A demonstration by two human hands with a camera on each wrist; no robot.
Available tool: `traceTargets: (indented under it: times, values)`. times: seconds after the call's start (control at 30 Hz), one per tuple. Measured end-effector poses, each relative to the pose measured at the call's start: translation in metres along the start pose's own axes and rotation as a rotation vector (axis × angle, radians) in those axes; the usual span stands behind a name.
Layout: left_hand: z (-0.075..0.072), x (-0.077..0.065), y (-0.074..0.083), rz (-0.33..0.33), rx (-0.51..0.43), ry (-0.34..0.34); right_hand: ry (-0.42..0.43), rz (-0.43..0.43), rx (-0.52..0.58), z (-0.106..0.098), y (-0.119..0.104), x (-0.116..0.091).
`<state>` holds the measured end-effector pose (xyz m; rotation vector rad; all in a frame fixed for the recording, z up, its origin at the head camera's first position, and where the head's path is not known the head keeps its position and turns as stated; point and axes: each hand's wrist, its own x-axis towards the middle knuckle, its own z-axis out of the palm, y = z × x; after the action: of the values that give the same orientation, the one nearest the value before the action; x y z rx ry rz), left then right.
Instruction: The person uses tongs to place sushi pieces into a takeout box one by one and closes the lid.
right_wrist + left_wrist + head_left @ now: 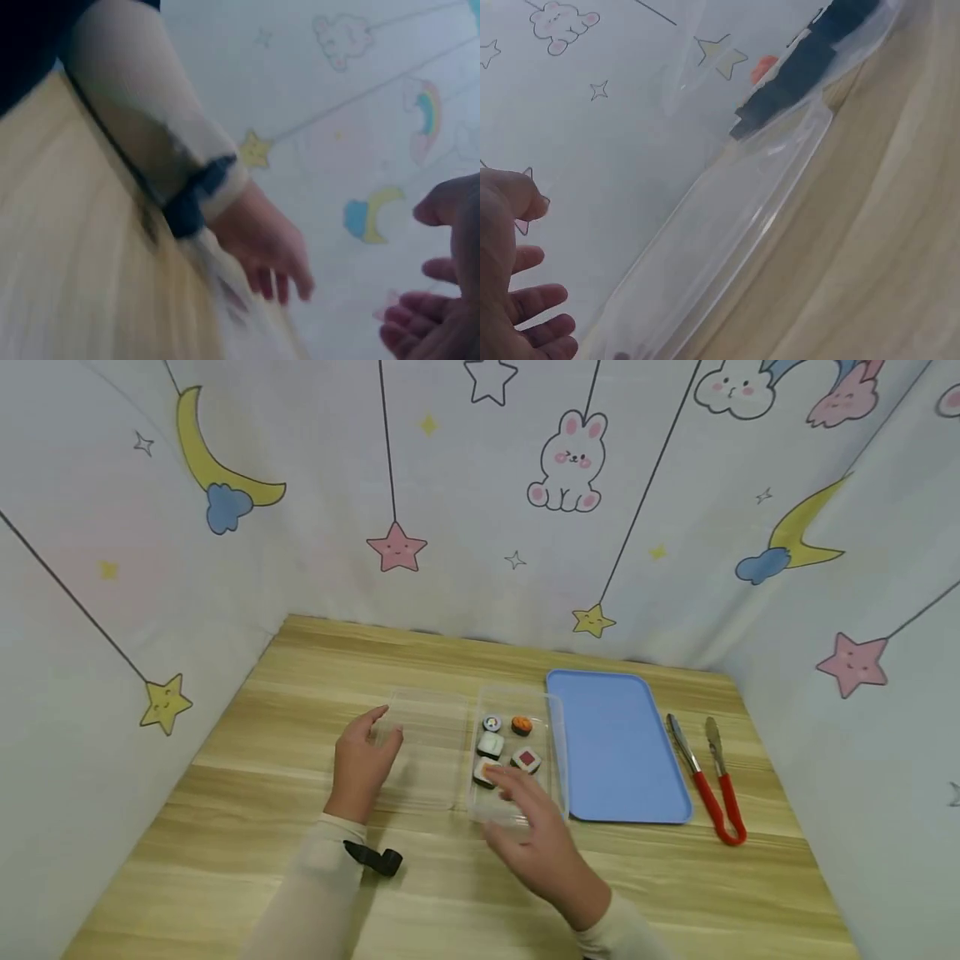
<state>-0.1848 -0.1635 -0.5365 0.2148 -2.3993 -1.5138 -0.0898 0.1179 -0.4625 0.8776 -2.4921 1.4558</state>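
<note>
A transparent plastic box (557, 735) with several toy-like sushi pieces (526, 760) lies in the middle of the table. Beside it on the left is its transparent lid (427, 752), flat on the wood; whether a hinge joins the two, I cannot tell. My left hand (365, 764) hovers at the lid's left edge, thumb and fingers spread apart and holding nothing. Over the near part of the box is my right hand (536, 843), fingers loosely extended, nothing between them. It partly hides the closest sushi. In the left wrist view the lid (705, 240) stretches beside the hand (517, 300).
A light blue tray (618, 747) adjoins the box on the right. Further right lie metal tongs with red handles (720, 802), their arms apart. Curtains printed with stars, moons and a rabbit (573, 460) enclose the wooden table (465, 902) at the back and sides.
</note>
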Motion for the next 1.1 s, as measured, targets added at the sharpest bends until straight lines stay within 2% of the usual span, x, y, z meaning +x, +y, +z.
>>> traceTargets:
  times: [0.07, 0.17, 0.27, 0.43, 0.57, 0.7, 0.87, 1.1]
  values:
    - [-0.003, 0.002, -0.005, -0.064, 0.012, -0.052, -0.141, 0.096, 0.109, 0.027, -0.010, 0.009]
    - [-0.001, 0.004, -0.008, -0.124, 0.010, -0.110, -0.252, 0.267, 0.148, 0.061, -0.017, 0.021]
    - [0.001, 0.004, -0.011, -0.114, 0.031, -0.119, -0.247, 0.347, 0.089, 0.088, -0.010, 0.026]
    - [0.002, 0.005, -0.014, -0.089, 0.032, -0.112, -0.161, 0.424, 0.046, 0.116, 0.006, 0.029]
    - [0.000, 0.005, -0.012, -0.068, 0.046, -0.102, -0.088, 0.503, -0.002, 0.129, 0.014, 0.034]
    - [-0.001, 0.004, -0.010, -0.070, 0.054, -0.092, -0.056, 0.565, -0.035, 0.134, 0.020, 0.040]
    - [0.000, 0.004, -0.009, -0.112, 0.036, -0.069, -0.061, 0.592, -0.005, 0.132, 0.020, 0.047]
    - [0.000, 0.003, -0.007, -0.163, -0.047, -0.014, -0.051, 0.602, 0.062, 0.128, 0.018, 0.048]
